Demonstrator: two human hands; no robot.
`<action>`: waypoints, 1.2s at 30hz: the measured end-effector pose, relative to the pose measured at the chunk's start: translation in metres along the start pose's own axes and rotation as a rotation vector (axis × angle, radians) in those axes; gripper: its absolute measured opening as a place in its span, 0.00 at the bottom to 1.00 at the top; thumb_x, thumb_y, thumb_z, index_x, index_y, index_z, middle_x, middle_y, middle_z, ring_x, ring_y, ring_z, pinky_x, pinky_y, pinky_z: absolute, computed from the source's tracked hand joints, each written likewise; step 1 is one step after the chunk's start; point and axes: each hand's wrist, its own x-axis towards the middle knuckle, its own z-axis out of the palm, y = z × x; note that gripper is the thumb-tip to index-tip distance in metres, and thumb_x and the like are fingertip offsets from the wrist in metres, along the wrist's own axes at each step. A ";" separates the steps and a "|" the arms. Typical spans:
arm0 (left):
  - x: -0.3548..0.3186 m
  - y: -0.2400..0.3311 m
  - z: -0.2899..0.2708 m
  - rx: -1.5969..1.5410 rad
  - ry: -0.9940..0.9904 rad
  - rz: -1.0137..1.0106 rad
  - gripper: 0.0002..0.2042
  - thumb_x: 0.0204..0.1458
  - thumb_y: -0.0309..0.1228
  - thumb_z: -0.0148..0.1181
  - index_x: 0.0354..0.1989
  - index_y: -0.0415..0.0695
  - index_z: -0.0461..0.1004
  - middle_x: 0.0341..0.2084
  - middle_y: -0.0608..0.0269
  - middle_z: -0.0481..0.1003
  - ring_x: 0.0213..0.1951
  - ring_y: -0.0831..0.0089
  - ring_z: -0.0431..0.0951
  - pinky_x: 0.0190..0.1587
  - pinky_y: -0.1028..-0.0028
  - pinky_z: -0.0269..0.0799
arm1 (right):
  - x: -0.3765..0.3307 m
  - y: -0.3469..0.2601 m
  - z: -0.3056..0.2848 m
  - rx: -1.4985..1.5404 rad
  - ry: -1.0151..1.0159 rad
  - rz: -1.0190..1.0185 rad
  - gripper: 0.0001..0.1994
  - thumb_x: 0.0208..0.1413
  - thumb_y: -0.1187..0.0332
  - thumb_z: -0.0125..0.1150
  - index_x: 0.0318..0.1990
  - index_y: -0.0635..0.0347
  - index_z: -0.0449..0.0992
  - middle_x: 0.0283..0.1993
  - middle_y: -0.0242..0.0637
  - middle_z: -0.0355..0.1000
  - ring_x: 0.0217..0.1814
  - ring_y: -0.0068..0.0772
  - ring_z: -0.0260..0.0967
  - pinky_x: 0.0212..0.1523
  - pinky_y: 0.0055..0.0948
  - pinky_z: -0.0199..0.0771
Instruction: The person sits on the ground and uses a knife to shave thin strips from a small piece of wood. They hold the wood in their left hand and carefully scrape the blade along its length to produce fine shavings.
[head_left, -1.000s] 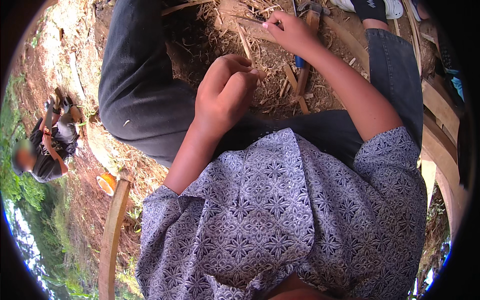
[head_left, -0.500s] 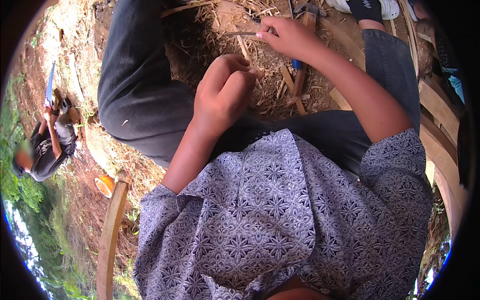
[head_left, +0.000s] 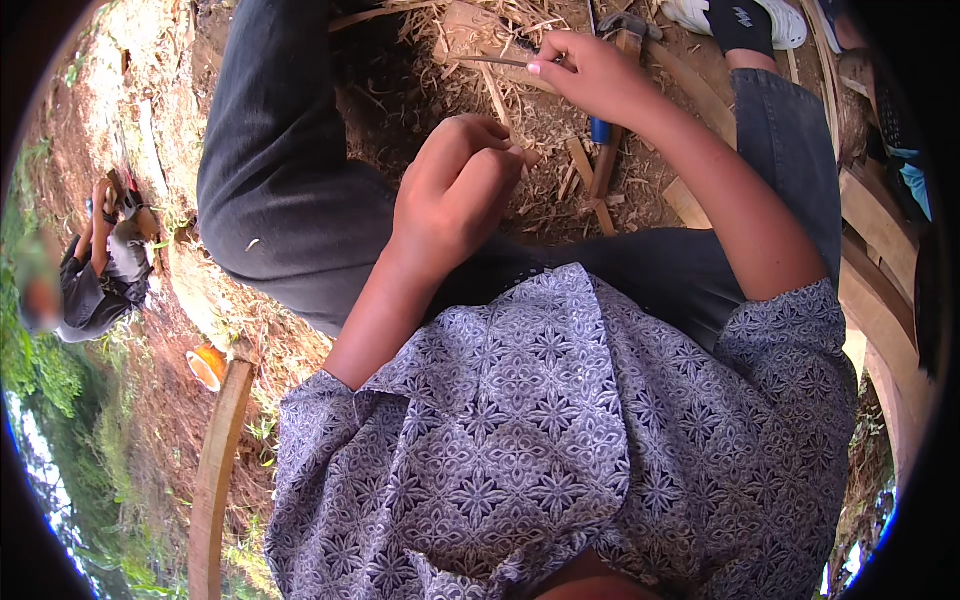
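My left hand (head_left: 458,195) is closed above my lap, its fingers curled toward the thumb. Something tan may stick out at its fingertips, too small to make out. Farther forward and to the right, my right hand (head_left: 592,75) grips a thin dark blade-like strip (head_left: 492,61) that points left; its held end is hidden in the fingers. Below the strip the ground is strewn with wood shavings (head_left: 540,110). Just right of my right hand lies a hammer (head_left: 628,40) with a wooden handle, and a tool with a blue handle (head_left: 600,131) rests against it.
A flat wood block (head_left: 465,28) lies at the far edge among shavings. Curved planks (head_left: 880,215) are stacked at the right, near another person's shoe (head_left: 790,25). On the left are a long timber (head_left: 215,480), an orange object (head_left: 207,367) and a seated person (head_left: 95,275).
My hands keep nearly the same pose, with the view shifted slightly. The blue saw blade raised by the person at the left no longer shows.
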 end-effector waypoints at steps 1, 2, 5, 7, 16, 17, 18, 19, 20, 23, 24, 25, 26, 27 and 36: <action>0.000 0.000 0.000 -0.002 -0.002 0.002 0.14 0.42 0.12 0.74 0.34 0.38 0.75 0.31 0.54 0.75 0.38 0.58 0.83 0.35 0.68 0.82 | -0.004 -0.009 -0.010 -0.026 -0.043 -0.003 0.14 0.66 0.53 0.62 0.40 0.54 0.77 0.19 0.30 0.67 0.21 0.22 0.64 0.25 0.31 0.61; 0.000 0.000 0.000 -0.018 -0.015 -0.006 0.14 0.43 0.12 0.73 0.35 0.38 0.75 0.31 0.54 0.75 0.39 0.58 0.83 0.35 0.68 0.82 | -0.005 -0.014 -0.016 -0.052 -0.086 -0.007 0.14 0.66 0.54 0.63 0.40 0.55 0.77 0.19 0.30 0.66 0.21 0.22 0.64 0.25 0.31 0.61; -0.002 0.001 -0.002 -0.053 -0.070 -0.029 0.13 0.44 0.12 0.71 0.35 0.38 0.75 0.32 0.54 0.75 0.40 0.58 0.82 0.36 0.68 0.81 | 0.004 -0.024 -0.017 -0.131 -0.159 0.042 0.14 0.65 0.54 0.63 0.40 0.55 0.76 0.21 0.33 0.69 0.23 0.26 0.66 0.27 0.34 0.64; 0.000 0.006 -0.004 -0.055 -0.128 -0.048 0.13 0.45 0.12 0.70 0.35 0.38 0.75 0.32 0.54 0.75 0.41 0.58 0.82 0.37 0.67 0.81 | 0.012 -0.015 -0.008 -0.144 -0.111 0.000 0.14 0.65 0.53 0.63 0.40 0.54 0.77 0.23 0.36 0.71 0.25 0.32 0.70 0.29 0.38 0.67; 0.001 0.008 0.000 -0.016 -0.114 -0.031 0.12 0.43 0.13 0.70 0.33 0.38 0.75 0.32 0.55 0.75 0.41 0.57 0.82 0.39 0.67 0.81 | 0.025 -0.007 0.024 -0.155 -0.004 0.149 0.13 0.66 0.52 0.60 0.44 0.50 0.77 0.28 0.39 0.75 0.31 0.43 0.76 0.34 0.45 0.72; 0.001 0.007 0.000 -0.025 -0.104 -0.027 0.12 0.42 0.13 0.70 0.33 0.38 0.75 0.32 0.55 0.75 0.41 0.57 0.82 0.39 0.67 0.81 | 0.025 0.001 0.025 -0.149 0.002 0.137 0.13 0.66 0.52 0.60 0.44 0.50 0.77 0.28 0.38 0.75 0.30 0.41 0.75 0.34 0.43 0.72; 0.000 0.005 0.000 -0.035 -0.092 -0.024 0.12 0.42 0.12 0.70 0.33 0.38 0.75 0.32 0.55 0.75 0.41 0.57 0.82 0.39 0.67 0.81 | 0.025 0.008 0.024 -0.143 0.008 0.125 0.13 0.67 0.52 0.60 0.44 0.50 0.77 0.27 0.37 0.75 0.29 0.38 0.74 0.33 0.42 0.71; -0.001 0.004 -0.001 -0.039 -0.080 -0.026 0.12 0.42 0.12 0.70 0.33 0.38 0.75 0.32 0.55 0.75 0.41 0.57 0.82 0.40 0.67 0.81 | 0.023 0.011 0.021 -0.093 0.018 0.135 0.13 0.67 0.53 0.61 0.44 0.51 0.77 0.25 0.35 0.73 0.27 0.35 0.72 0.32 0.40 0.70; -0.001 0.004 -0.003 -0.045 -0.085 -0.035 0.12 0.42 0.12 0.70 0.34 0.38 0.75 0.32 0.55 0.75 0.41 0.57 0.82 0.40 0.67 0.80 | 0.019 0.014 0.017 -0.043 0.027 0.146 0.13 0.67 0.54 0.61 0.43 0.52 0.77 0.24 0.34 0.72 0.26 0.32 0.70 0.30 0.38 0.69; 0.000 0.005 -0.005 -0.057 -0.101 -0.050 0.13 0.42 0.12 0.70 0.34 0.38 0.76 0.33 0.55 0.75 0.42 0.57 0.81 0.40 0.67 0.80 | 0.005 0.009 0.002 0.022 0.014 0.104 0.13 0.66 0.55 0.62 0.42 0.55 0.77 0.21 0.29 0.69 0.23 0.25 0.64 0.28 0.33 0.65; 0.000 0.004 -0.006 -0.058 -0.110 -0.047 0.13 0.41 0.12 0.70 0.35 0.38 0.76 0.33 0.55 0.75 0.42 0.57 0.81 0.40 0.67 0.80 | 0.000 0.009 -0.002 0.031 0.003 0.081 0.13 0.66 0.56 0.63 0.41 0.56 0.76 0.21 0.28 0.67 0.22 0.23 0.62 0.27 0.32 0.63; 0.000 0.004 -0.006 -0.059 -0.119 -0.041 0.13 0.41 0.13 0.70 0.35 0.38 0.76 0.33 0.55 0.75 0.42 0.57 0.81 0.40 0.67 0.80 | -0.001 0.009 -0.002 0.116 0.003 -0.007 0.13 0.65 0.57 0.64 0.40 0.57 0.76 0.20 0.28 0.66 0.22 0.23 0.61 0.26 0.33 0.61; 0.000 0.004 -0.006 -0.052 -0.117 -0.038 0.13 0.41 0.13 0.70 0.35 0.38 0.77 0.33 0.55 0.75 0.42 0.57 0.81 0.39 0.67 0.80 | -0.002 0.008 -0.004 0.061 -0.037 0.002 0.13 0.65 0.55 0.64 0.40 0.55 0.77 0.23 0.30 0.69 0.25 0.25 0.65 0.28 0.34 0.65; -0.002 0.004 -0.006 -0.046 -0.114 -0.036 0.13 0.41 0.13 0.70 0.35 0.38 0.77 0.33 0.55 0.75 0.42 0.57 0.81 0.39 0.67 0.80 | -0.003 0.006 -0.009 0.006 -0.077 0.011 0.14 0.64 0.53 0.64 0.41 0.53 0.78 0.26 0.32 0.72 0.28 0.27 0.70 0.31 0.36 0.69; -0.001 0.006 -0.007 -0.039 -0.163 -0.066 0.15 0.39 0.13 0.69 0.36 0.39 0.77 0.34 0.54 0.75 0.43 0.58 0.82 0.41 0.67 0.80 | 0.005 0.005 0.022 -0.109 0.013 0.083 0.14 0.65 0.51 0.62 0.41 0.52 0.76 0.23 0.35 0.69 0.24 0.32 0.66 0.28 0.38 0.64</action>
